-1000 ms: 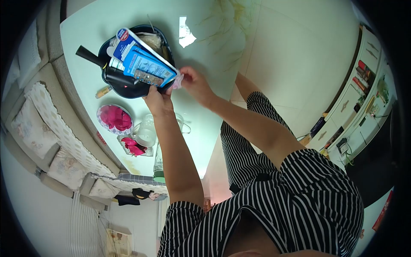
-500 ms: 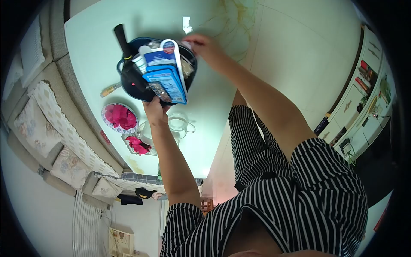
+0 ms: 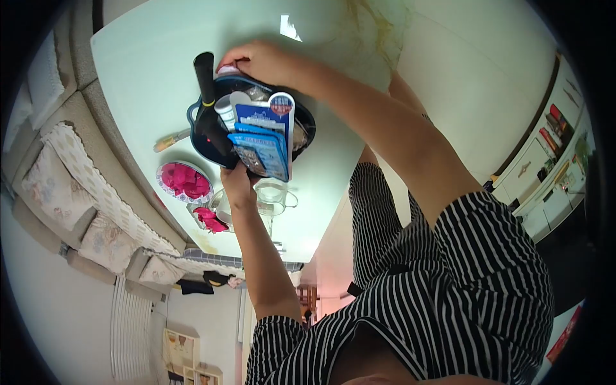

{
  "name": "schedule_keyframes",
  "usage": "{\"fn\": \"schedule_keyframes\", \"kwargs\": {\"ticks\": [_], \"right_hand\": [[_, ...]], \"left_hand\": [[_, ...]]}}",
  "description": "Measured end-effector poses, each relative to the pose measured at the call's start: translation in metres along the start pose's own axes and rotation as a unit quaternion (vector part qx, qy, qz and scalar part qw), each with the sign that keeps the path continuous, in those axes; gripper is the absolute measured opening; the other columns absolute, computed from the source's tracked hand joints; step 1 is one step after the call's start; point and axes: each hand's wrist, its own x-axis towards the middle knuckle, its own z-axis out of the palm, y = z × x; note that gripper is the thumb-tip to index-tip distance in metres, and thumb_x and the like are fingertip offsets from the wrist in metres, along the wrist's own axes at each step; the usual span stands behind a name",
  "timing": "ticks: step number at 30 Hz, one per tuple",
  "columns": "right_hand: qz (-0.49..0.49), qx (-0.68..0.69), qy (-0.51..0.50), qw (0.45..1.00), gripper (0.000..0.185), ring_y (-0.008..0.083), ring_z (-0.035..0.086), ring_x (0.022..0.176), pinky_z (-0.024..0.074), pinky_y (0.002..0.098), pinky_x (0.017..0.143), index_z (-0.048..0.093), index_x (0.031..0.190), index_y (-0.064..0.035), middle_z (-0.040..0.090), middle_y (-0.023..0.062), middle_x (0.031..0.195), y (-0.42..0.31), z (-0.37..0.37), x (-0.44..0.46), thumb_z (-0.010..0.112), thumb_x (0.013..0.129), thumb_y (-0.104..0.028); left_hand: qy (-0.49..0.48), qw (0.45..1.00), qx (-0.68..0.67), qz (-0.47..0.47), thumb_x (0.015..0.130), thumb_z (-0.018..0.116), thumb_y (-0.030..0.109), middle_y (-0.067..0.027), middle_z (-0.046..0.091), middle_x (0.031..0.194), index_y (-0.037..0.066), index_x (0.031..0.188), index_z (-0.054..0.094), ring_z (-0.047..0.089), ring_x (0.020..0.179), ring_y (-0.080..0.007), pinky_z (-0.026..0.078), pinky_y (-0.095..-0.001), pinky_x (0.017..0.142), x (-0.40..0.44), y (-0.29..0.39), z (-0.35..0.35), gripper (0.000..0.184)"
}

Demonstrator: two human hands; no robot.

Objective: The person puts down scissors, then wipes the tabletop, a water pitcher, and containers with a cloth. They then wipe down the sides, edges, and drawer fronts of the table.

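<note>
A dark blue basket (image 3: 208,153) is on or just above the pale glass-like table, filled with small goods. Blue flat packets (image 3: 262,151) stand in it, beside a white cylindrical container (image 3: 224,108) and a black-handled tool (image 3: 205,78) whose head I cannot make out. My left hand (image 3: 240,186) grips the basket's near side, fingers partly hidden beneath it. At the far rim, my right hand (image 3: 260,61) is closed on a small pinkish-white piece (image 3: 228,69), perhaps cloth, pressed against the basket's outside.
A plate (image 3: 160,186) of deep pink fruit pieces (image 3: 185,181) sits left of my left forearm, with pink peel (image 3: 210,219) nearby. A glass mug (image 3: 276,197) stands right of that wrist. A yellowish-handled utensil (image 3: 170,141) lies left of the basket. A sofa (image 3: 128,199) borders the table.
My right hand has moved left along the far rim with the pinkish-white piece, from the right corner toward the black handle. The basket has shifted slightly right and nearer, my left hand with it.
</note>
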Motion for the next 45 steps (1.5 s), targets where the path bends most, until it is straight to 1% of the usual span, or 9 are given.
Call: {"fn": "schedule_keyframes", "kwargs": {"ticks": [6,14,21,26,29,31,34,42,45], "right_hand": [[-0.021,-0.081,0.089,0.992,0.014,0.0275,0.065,0.085,0.0521,0.039,0.078,0.066,0.098,-0.0062,0.064,0.0108,0.091,0.024,-0.026,-0.114,0.067,0.084,-0.004],[-0.117,-0.306,0.169,0.93,0.021,0.0224,0.061,0.099,0.0517,0.0355,0.081,0.068,0.103,-0.0109,0.062,0.0045,0.103,0.012,-0.085,-0.079,0.067,0.082,-0.006],[-0.202,-0.389,0.061,0.897,0.022,0.0216,0.056,0.097,0.0501,0.0307,0.083,0.067,0.102,-0.0126,0.059,0.002,0.1,-0.003,-0.044,0.047,0.062,0.08,-0.011],[-0.245,-0.391,-0.08,0.883,0.018,0.0205,0.055,0.097,0.0497,0.0323,0.084,0.067,0.099,-0.0101,0.059,0.0026,0.098,0.015,-0.072,-0.032,0.065,0.081,-0.011],[-0.184,-0.325,-0.112,0.921,0.017,0.0214,0.058,0.097,0.0502,0.0326,0.084,0.067,0.101,-0.0085,0.06,0.0045,0.097,0.011,-0.084,-0.095,0.065,0.084,-0.008],[0.099,-0.109,-0.033,0.989,0.018,0.0192,0.062,0.094,0.0513,0.0307,0.084,0.066,0.107,-0.006,0.064,0.0055,0.099,-0.002,-0.083,-0.105,0.061,0.091,-0.002],[0.15,0.129,-0.049,0.979,0.019,0.0221,0.066,0.096,0.0525,0.0342,0.086,0.067,0.109,-0.0032,0.069,0.0084,0.102,-0.016,-0.053,-0.078,0.059,0.092,-0.002],[-0.019,0.015,-0.086,0.996,0.02,0.0176,0.066,0.094,0.0521,0.0309,0.086,0.068,0.113,-0.006,0.07,0.0081,0.107,0.002,-0.024,0.017,0.055,0.097,-0.007],[0.172,-0.005,-0.129,0.976,0.02,0.0156,0.064,0.092,0.0519,0.0284,0.082,0.067,0.112,-0.0022,0.068,0.0104,0.104,-0.009,-0.059,-0.034,0.055,0.096,-0.003]], "left_hand": [[0.093,0.996,0.008,-0.008,0.09,0.058,-0.003,-0.0045,0.069,0.091,0.006,0.118,0.06,0.062,0.063,-0.0106,0.042,-0.0209,0.044,0.003,-0.006,0.007,0.029],[0.073,0.996,0.049,-0.032,0.092,0.059,0.002,-0.0079,0.069,0.106,0.004,0.127,0.057,0.071,0.084,-0.0182,0.062,-0.0318,0.067,-0.002,0.002,0.005,0.034],[0.101,0.993,0.054,-0.032,0.093,0.06,0.006,-0.0043,0.069,0.097,0.004,0.126,0.058,0.067,0.074,-0.0123,0.048,-0.0215,0.05,-0.006,0.005,0.016,0.033],[0.115,0.992,0.048,-0.033,0.093,0.058,0.003,-0.0059,0.068,0.098,0.004,0.128,0.056,0.068,0.076,-0.0139,0.051,-0.0229,0.051,-0.005,0.006,0.017,0.035],[0.09,0.995,0.034,-0.006,0.091,0.059,0.003,-0.0073,0.068,0.097,0.001,0.125,0.057,0.068,0.071,-0.013,0.056,-0.0244,0.055,-0.007,0.004,0.014,0.034],[0.08,0.996,0.026,0.002,0.093,0.058,0.003,-0.0076,0.069,0.101,0.002,0.126,0.057,0.069,0.074,-0.014,0.057,-0.0259,0.056,-0.008,0.007,0.019,0.034],[0.069,0.998,0.006,0.011,0.097,0.056,0.005,-0.0059,0.069,0.102,0.005,0.128,0.057,0.07,0.075,-0.0143,0.059,-0.0287,0.057,-0.003,-0.005,0.011,0.031],[0.106,0.99,-0.077,0.054,0.094,0.057,0.004,-0.0101,0.069,0.101,0.0,0.126,0.054,0.072,0.079,-0.0196,0.061,-0.0314,0.061,-0.005,-0.01,0.034,0.033],[0.104,0.99,-0.082,0.041,0.089,0.057,-0.003,-0.0087,0.069,0.11,-0.002,0.126,0.056,0.066,0.096,-0.0165,0.052,-0.0283,0.082,0.002,-0.018,0.026,0.037]]}}
